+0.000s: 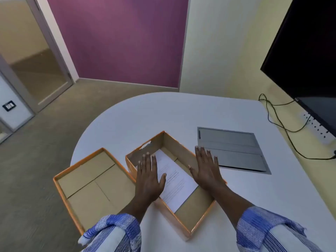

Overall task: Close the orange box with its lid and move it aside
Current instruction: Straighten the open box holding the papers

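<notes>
The orange box [196,213] stands open in the middle of the white table, brown cardboard inside, with a printed white sheet [177,186] lying on its floor. Its lid [87,182] lies upside down to the left, orange rim up, partly over the table's edge. My left hand [148,177] hovers flat, fingers spread, over the box's left wall and the sheet. My right hand [206,168] is flat and spread over the box's right wall. Neither hand grips anything.
A grey cable hatch [234,150] is set into the table [163,113] to the right of the box. A black monitor [309,51], a power strip [318,128] and cables [283,124] line the right wall. Carpet floor lies beyond the left edge.
</notes>
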Tool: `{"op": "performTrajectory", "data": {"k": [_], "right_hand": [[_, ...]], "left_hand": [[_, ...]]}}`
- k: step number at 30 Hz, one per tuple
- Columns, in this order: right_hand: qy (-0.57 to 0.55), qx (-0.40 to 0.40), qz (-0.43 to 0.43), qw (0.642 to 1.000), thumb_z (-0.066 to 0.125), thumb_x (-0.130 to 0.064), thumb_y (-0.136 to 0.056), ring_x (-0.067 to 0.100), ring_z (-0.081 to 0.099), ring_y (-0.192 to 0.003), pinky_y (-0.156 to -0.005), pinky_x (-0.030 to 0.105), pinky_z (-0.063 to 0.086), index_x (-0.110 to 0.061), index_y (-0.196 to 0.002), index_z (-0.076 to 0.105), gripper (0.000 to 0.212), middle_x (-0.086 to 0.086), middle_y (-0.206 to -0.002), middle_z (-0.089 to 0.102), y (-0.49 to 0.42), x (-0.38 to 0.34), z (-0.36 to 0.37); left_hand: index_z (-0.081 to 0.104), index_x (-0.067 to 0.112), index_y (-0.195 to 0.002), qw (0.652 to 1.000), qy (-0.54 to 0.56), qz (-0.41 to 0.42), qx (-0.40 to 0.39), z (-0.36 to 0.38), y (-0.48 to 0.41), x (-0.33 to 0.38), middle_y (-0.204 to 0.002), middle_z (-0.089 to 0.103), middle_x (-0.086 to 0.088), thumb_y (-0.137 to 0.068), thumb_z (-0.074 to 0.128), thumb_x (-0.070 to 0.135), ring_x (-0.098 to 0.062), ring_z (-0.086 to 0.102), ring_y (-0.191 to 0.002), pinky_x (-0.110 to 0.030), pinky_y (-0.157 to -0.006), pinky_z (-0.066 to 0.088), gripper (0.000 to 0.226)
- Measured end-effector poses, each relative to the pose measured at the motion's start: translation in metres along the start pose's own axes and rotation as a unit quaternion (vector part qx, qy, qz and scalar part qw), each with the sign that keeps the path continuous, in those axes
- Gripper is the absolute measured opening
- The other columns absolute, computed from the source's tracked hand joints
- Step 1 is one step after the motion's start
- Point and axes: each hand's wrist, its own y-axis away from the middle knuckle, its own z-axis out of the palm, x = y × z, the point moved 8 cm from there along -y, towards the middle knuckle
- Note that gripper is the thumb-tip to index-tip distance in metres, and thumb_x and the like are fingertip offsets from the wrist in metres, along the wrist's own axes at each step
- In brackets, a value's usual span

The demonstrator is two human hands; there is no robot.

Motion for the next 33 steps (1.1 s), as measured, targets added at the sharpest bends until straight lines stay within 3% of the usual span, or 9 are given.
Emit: {"op": "performTrajectory", "data": {"k": [8, 12, 15, 18, 21, 25, 29, 33], "right_hand": [[0.003, -0.045, 0.018, 0.999, 0.036, -0.059, -0.099, 0.036, 0.020, -0.153, -0.121, 0.054, 0.018, -0.022, -0.161, -0.006, 0.083, 0.012, -0.171, 0.004, 0.012, 0.014, 0.030], [-0.005, -0.067, 0.032, 0.997, 0.047, -0.055, -0.097, 0.037, 0.030, -0.148, -0.115, 0.050, 0.032, -0.022, -0.162, -0.002, 0.088, 0.015, -0.170, 0.004, 0.011, 0.024, 0.038], [0.002, -0.082, 0.046, 0.996, 0.053, -0.050, -0.096, 0.038, 0.035, -0.144, -0.110, 0.049, 0.036, -0.021, -0.162, -0.001, 0.090, 0.016, -0.169, 0.010, 0.008, 0.032, 0.039], [0.002, -0.092, 0.050, 0.994, 0.057, -0.044, -0.095, 0.038, 0.042, -0.138, -0.105, 0.048, 0.040, -0.020, -0.162, 0.002, 0.090, 0.017, -0.162, 0.028, 0.006, 0.035, 0.038], [-0.011, -0.082, 0.042, 0.996, 0.061, -0.040, -0.094, 0.036, 0.051, -0.125, -0.096, 0.046, 0.046, -0.018, -0.161, 0.006, 0.090, 0.016, -0.144, 0.047, 0.004, 0.034, 0.035], [-0.033, -0.074, 0.057, 0.995, 0.061, -0.041, -0.094, 0.037, 0.055, -0.118, -0.090, 0.046, 0.047, -0.021, -0.161, 0.006, 0.089, 0.016, -0.132, 0.054, 0.000, 0.038, 0.031], [-0.079, -0.061, 0.088, 0.991, 0.056, -0.046, -0.095, 0.035, 0.057, -0.117, -0.083, 0.041, 0.046, -0.022, -0.161, 0.007, 0.086, 0.014, -0.131, 0.054, -0.002, 0.051, 0.026], [-0.148, -0.048, 0.148, 0.977, 0.054, -0.049, -0.097, 0.036, 0.058, -0.121, -0.084, 0.039, 0.045, -0.016, -0.160, 0.017, 0.080, 0.015, -0.135, 0.057, -0.001, 0.069, 0.021]], "left_hand": [[0.005, 0.008, -0.163, 0.991, 0.045, -0.127, 0.000, 0.016, 0.034, -0.029, -0.170, -0.006, -0.022, -0.097, 0.049, 0.052, -0.036, -0.002, -0.159, -0.048, -0.127, 0.004, 0.091], [-0.004, 0.005, -0.162, 0.960, 0.145, -0.237, -0.023, 0.026, 0.047, -0.035, -0.169, -0.009, -0.025, -0.097, 0.054, 0.049, -0.039, -0.002, -0.158, -0.049, -0.127, 0.010, 0.098], [-0.009, 0.005, -0.161, 0.927, 0.237, -0.290, -0.030, 0.037, 0.054, -0.036, -0.170, -0.008, -0.022, -0.099, 0.056, 0.039, -0.039, 0.000, -0.158, -0.050, -0.126, 0.023, 0.097], [-0.013, 0.013, -0.162, 0.896, 0.310, -0.316, -0.041, 0.046, 0.057, -0.036, -0.170, 0.006, -0.019, -0.098, 0.056, 0.030, -0.042, 0.023, -0.153, -0.054, -0.116, 0.040, 0.095], [-0.012, 0.021, -0.162, 0.877, 0.349, -0.327, -0.046, 0.049, 0.055, -0.031, -0.166, 0.021, -0.016, -0.099, 0.053, 0.025, -0.042, 0.052, -0.132, -0.050, -0.100, 0.055, 0.090], [-0.005, 0.021, -0.163, 0.859, 0.367, -0.352, -0.051, 0.047, 0.048, -0.028, -0.165, 0.029, -0.016, -0.101, 0.050, 0.018, -0.042, 0.056, -0.128, -0.050, -0.101, 0.055, 0.083], [0.004, 0.016, -0.164, 0.880, 0.344, -0.326, -0.038, 0.031, 0.032, -0.032, -0.161, 0.036, -0.019, -0.098, 0.046, 0.014, -0.042, 0.046, -0.139, -0.047, -0.113, 0.043, 0.078], [0.012, 0.020, -0.164, 0.905, 0.328, -0.263, -0.063, 0.016, 0.011, -0.032, -0.138, 0.060, -0.022, -0.093, 0.042, 0.021, -0.041, 0.060, -0.117, -0.047, -0.100, 0.050, 0.077]]}}
